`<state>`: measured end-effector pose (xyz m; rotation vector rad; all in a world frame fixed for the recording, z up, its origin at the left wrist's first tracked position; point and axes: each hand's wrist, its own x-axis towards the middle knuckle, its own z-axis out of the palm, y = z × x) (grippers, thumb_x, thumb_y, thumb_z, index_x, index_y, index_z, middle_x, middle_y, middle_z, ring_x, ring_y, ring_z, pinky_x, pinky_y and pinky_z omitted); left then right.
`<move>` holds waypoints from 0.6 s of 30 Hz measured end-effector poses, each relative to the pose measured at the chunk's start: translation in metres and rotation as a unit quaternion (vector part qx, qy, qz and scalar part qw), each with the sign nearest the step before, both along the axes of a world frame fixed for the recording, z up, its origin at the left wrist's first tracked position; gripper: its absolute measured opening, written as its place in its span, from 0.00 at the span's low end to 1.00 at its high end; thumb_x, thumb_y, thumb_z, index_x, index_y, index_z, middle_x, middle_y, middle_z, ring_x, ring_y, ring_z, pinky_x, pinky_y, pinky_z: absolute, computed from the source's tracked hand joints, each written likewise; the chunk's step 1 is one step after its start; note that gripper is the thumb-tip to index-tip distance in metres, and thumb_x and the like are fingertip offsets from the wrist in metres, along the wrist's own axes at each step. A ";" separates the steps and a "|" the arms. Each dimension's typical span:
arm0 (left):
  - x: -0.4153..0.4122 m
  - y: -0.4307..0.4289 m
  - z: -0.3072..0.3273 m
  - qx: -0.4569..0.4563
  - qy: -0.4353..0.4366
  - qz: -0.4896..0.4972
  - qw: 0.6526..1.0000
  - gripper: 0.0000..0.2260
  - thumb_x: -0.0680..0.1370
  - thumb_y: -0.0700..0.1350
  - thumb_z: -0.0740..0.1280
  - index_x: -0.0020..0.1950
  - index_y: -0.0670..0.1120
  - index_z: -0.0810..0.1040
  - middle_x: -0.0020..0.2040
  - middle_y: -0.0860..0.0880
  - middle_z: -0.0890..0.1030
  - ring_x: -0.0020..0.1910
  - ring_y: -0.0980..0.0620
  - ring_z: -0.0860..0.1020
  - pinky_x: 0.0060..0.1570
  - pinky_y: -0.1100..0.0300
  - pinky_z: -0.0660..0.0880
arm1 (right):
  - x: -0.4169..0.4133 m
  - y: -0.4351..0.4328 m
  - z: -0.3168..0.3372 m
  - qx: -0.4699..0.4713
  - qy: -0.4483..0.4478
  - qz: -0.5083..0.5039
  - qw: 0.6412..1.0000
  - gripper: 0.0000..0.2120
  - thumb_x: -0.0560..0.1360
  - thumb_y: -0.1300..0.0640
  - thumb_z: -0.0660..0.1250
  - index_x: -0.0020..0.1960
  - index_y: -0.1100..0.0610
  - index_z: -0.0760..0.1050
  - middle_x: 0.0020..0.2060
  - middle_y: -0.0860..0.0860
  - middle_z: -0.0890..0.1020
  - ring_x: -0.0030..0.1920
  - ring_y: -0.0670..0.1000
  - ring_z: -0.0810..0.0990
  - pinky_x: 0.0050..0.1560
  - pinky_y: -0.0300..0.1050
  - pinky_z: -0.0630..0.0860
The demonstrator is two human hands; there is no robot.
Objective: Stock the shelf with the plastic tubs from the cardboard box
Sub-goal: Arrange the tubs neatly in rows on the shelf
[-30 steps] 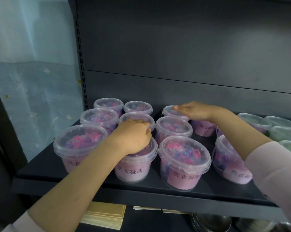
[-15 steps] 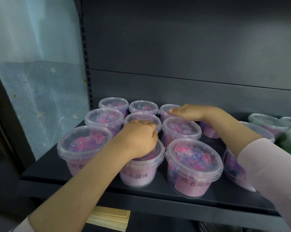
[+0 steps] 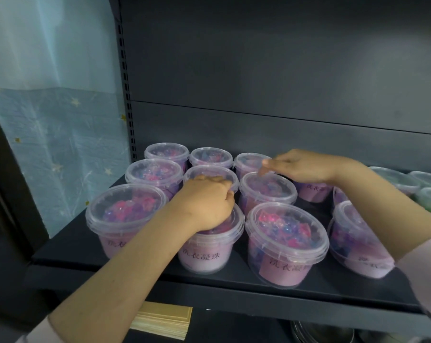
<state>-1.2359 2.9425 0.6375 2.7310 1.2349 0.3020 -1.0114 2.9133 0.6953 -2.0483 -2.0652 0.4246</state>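
Observation:
Several clear plastic tubs with pink labels and pink-and-blue contents stand in rows on the dark shelf (image 3: pixel 145 288). My left hand (image 3: pixel 204 204) lies on the lid of the front middle tub (image 3: pixel 209 251), fingers curled over its far rim and touching the tub behind (image 3: pixel 204 170). My right hand (image 3: pixel 301 167) reaches in from the right, above a labelled tub (image 3: pixel 313 193). Its loosely bent fingertips touch the lid of the middle-row right tub (image 3: pixel 266 194), next to the back right tub (image 3: pixel 246 162). The cardboard box is out of view.
Greenish tubs (image 3: pixel 395 178) stand further right on the shelf. The slotted upright (image 3: pixel 124 95) and a blue starred sheet (image 3: pixel 61 149) bound the left side. Below the shelf lie a yellow paper stack (image 3: pixel 165 323) and metal bowls (image 3: pixel 321 332).
My right hand has slid left and forward from the back tub toward the middle-row tub. My left hand has stayed on the front middle tub.

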 end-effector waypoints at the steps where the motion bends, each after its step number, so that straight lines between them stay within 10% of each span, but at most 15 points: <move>1: 0.000 0.000 0.000 -0.001 0.000 0.001 1.000 0.20 0.82 0.50 0.50 0.72 0.47 0.68 0.74 0.48 0.66 0.72 0.45 0.63 0.70 0.50 0.61 | -0.002 -0.006 -0.003 -0.007 -0.011 0.008 1.000 0.31 0.74 0.31 0.51 0.63 0.48 0.79 0.64 0.44 0.78 0.65 0.45 0.75 0.71 0.45 0.65; 8: 0.000 0.002 -0.002 0.000 -0.004 -0.004 1.000 0.20 0.82 0.51 0.50 0.72 0.48 0.68 0.75 0.48 0.66 0.72 0.44 0.63 0.68 0.50 0.61 | -0.008 -0.013 -0.024 0.003 0.007 -0.020 1.000 0.24 0.81 0.43 0.56 0.63 0.60 0.77 0.64 0.52 0.78 0.66 0.50 0.74 0.68 0.41 0.64; 18: -0.012 0.010 0.024 -0.083 -0.118 0.017 0.989 0.16 0.82 0.51 0.54 0.60 0.48 0.78 0.58 0.45 0.81 0.55 0.46 0.78 0.53 0.55 0.72 | -0.019 -0.058 -0.017 0.065 -0.017 0.038 0.997 0.18 0.80 0.46 0.61 0.68 0.47 0.75 0.69 0.41 0.74 0.70 0.40 0.69 0.72 0.39 0.62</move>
